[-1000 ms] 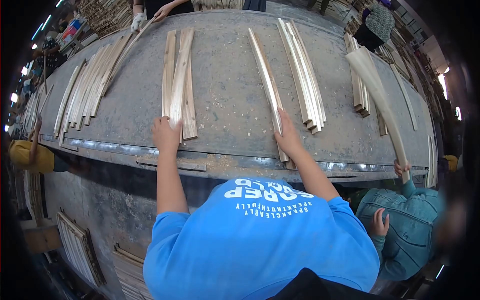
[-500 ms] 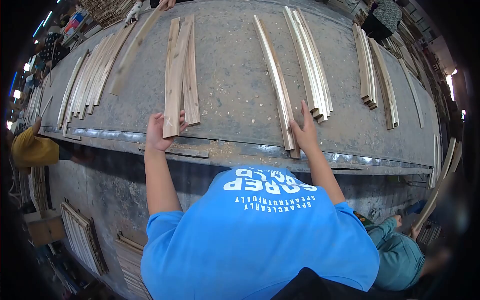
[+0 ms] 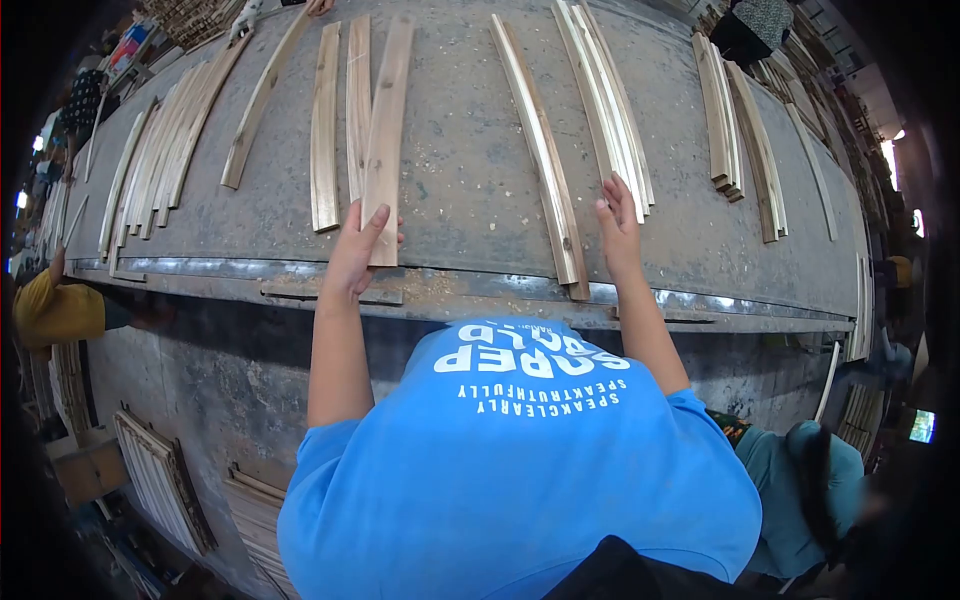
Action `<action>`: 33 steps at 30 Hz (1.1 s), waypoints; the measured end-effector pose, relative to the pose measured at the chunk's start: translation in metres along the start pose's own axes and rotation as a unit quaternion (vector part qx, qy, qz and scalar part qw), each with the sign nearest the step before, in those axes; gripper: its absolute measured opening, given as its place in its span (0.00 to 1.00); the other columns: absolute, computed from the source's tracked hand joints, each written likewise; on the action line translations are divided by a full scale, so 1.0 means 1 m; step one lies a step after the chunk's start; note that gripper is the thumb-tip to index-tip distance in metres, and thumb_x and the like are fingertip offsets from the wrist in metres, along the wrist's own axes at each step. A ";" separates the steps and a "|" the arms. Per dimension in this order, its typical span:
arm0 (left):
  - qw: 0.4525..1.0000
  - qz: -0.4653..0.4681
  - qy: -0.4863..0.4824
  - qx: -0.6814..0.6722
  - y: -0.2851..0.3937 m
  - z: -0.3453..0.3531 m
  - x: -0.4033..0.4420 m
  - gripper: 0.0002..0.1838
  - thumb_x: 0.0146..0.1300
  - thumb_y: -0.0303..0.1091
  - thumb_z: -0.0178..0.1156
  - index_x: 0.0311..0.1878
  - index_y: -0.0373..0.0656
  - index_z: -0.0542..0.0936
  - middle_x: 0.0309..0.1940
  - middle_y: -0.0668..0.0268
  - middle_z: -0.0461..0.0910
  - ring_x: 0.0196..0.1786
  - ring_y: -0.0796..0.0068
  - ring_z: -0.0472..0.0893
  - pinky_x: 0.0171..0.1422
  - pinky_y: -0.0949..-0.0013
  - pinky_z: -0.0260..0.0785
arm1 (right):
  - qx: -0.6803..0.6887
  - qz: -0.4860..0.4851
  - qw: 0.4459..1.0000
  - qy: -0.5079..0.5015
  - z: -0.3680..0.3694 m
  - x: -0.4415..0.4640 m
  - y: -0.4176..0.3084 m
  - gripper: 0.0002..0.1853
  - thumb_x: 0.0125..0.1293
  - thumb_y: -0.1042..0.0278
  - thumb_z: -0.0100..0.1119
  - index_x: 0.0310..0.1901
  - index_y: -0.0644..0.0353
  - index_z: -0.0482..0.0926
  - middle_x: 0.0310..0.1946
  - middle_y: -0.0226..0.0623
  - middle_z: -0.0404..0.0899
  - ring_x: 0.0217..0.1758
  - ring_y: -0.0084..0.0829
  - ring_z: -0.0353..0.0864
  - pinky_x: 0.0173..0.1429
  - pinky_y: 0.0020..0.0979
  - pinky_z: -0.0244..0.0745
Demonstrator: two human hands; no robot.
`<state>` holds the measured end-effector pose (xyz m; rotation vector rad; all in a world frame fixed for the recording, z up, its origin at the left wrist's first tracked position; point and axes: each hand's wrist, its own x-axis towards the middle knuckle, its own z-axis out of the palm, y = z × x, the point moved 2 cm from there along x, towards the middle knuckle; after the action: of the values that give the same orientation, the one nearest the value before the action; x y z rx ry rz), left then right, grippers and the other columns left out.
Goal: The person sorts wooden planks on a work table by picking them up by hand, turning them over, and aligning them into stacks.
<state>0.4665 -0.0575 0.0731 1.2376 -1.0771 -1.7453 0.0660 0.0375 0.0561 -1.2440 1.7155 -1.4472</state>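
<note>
My left hand (image 3: 362, 247) is closed around the near end of a pale wooden strip (image 3: 389, 150), thumb on top. Just left of it, two more wooden strips lie on the grey table: a knotty one (image 3: 325, 130) and one (image 3: 357, 100) partly covered by the held strip. My right hand (image 3: 621, 218) is open, fingers apart, at the near ends of a bundle of strips (image 3: 600, 110). To its left, apart from the hand, a pair of strips (image 3: 540, 165) lies side by side, ends reaching the table's near edge.
More strips (image 3: 180, 130) lie in a row at the left, and others (image 3: 728, 120) at the right. Across the table, another person's hand (image 3: 320, 6) is near the far end of a single strip (image 3: 262, 105). A person in teal (image 3: 800, 490) is close behind at the right.
My left hand has moved right with a strip, and the overlapping strips there are now spread out. My right hand has left the pair and moved up. The far person's strip has swung slightly.
</note>
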 end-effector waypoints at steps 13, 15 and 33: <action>0.986 0.151 -0.067 0.005 0.012 0.055 -0.041 0.43 0.66 0.40 0.73 0.76 0.39 0.59 0.52 0.59 0.81 0.48 0.72 0.81 0.56 0.67 0.76 | -0.198 -0.164 0.964 0.073 -0.048 0.034 -0.064 0.33 0.70 0.65 0.65 0.75 0.60 0.68 0.72 0.46 0.71 0.75 0.42 0.70 0.79 0.42 0.61; 0.985 0.169 -0.042 -0.014 0.003 0.064 -0.037 0.41 0.69 0.39 0.70 0.77 0.41 0.57 0.52 0.58 0.79 0.47 0.71 0.82 0.54 0.66 0.76 | -0.199 -0.141 0.968 0.058 -0.046 0.038 -0.061 0.33 0.70 0.65 0.65 0.75 0.59 0.68 0.72 0.46 0.71 0.76 0.41 0.69 0.79 0.42 0.61; 0.959 0.104 -0.074 0.253 -0.088 0.097 -0.018 0.43 0.70 0.28 0.60 0.80 0.39 0.46 0.56 0.46 0.77 0.48 0.54 0.85 0.54 0.55 0.79 | -0.157 -0.022 0.979 -0.131 0.029 -0.035 -0.013 0.43 0.67 0.74 0.60 0.82 0.55 0.51 0.78 0.55 0.60 0.81 0.53 0.61 0.82 0.42 0.56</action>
<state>0.3704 0.0129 0.0167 1.2418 -1.7545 -1.4638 0.1090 0.0573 0.0561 -1.5705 1.7846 -1.0045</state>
